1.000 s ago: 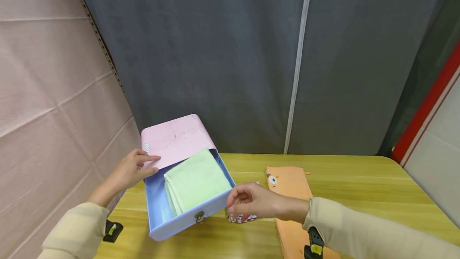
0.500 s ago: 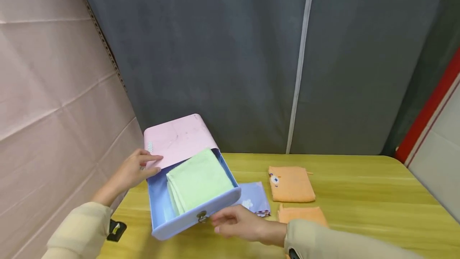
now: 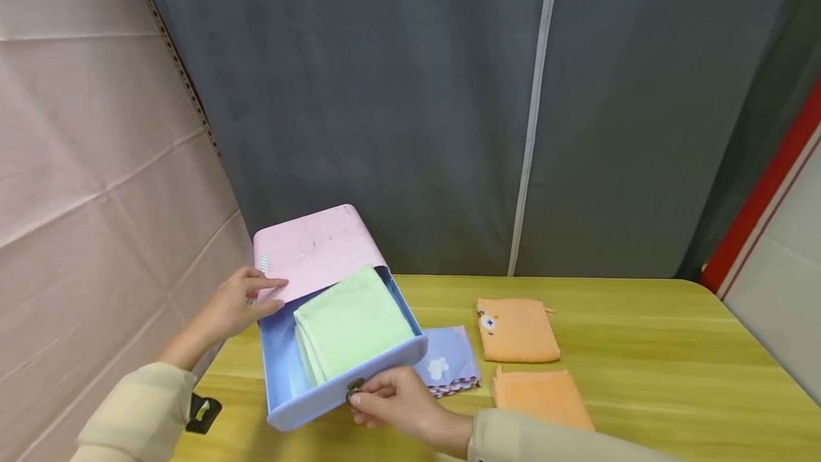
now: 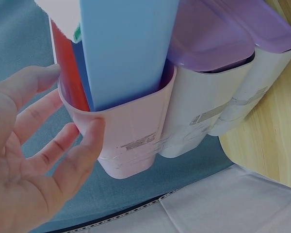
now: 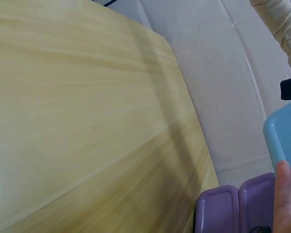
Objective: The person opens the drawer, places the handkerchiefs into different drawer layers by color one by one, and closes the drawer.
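A blue drawer (image 3: 277, 358) stands pulled out of its pink casing (image 3: 317, 248). Inside lies a folded pale green towel (image 3: 355, 326). My left hand (image 3: 234, 305) rests at the casing's left front edge, one finger on the top; in the left wrist view the hand (image 4: 39, 155) has its fingers spread against the pink rim. At the drawer front, my right hand (image 3: 398, 401) pinches the dark metal ring handle (image 3: 352, 388). The right wrist view catches only part of the hand (image 5: 287, 204), beside the drawer front (image 5: 281, 128).
Right of the drawer lie a folded lavender cloth (image 3: 449, 355) with a white flower and two folded orange towels, one farther back (image 3: 519, 334) and one nearer (image 3: 544, 398). Purple-fronted drawers (image 5: 218, 208) sit under the blue one. A pink wall covering (image 3: 96, 162) borders the left side.
My right hand has moved left and down from the drawer's right corner to the handle, uncovering the lavender cloth and orange towels. The left hand and drawer look unchanged.
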`<state>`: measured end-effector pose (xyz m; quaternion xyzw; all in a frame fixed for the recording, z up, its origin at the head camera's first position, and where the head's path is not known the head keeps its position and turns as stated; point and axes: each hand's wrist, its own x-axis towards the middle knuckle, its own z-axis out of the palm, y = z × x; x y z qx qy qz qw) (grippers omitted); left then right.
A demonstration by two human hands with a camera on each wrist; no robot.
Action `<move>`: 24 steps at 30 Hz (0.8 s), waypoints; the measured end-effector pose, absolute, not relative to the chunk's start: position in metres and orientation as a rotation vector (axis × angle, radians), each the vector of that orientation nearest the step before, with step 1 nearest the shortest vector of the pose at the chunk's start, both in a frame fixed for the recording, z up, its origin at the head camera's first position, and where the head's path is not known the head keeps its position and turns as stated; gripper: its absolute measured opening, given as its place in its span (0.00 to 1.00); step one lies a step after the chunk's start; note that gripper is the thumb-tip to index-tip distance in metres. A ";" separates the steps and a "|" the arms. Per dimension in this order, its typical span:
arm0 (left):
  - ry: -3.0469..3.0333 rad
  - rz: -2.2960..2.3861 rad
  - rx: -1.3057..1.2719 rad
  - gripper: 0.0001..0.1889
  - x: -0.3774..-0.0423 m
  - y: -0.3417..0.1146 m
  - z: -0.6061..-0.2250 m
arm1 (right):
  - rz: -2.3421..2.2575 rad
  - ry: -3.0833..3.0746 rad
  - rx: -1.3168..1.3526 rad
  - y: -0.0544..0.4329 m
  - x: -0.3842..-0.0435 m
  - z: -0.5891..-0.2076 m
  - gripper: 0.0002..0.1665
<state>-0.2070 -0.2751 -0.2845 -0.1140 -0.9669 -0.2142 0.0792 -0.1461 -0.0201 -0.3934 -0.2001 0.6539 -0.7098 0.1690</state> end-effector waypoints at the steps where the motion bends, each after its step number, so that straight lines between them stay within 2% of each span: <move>1: -2.892 -0.638 -0.342 0.20 -0.206 -0.275 -0.284 | -2.033 1.848 -0.558 -0.022 -0.146 -0.394 0.10; 24: -2.896 -0.633 -0.338 0.20 -0.209 -0.273 -0.279 | -2.084 1.697 -0.372 -0.029 -0.146 -0.380 0.15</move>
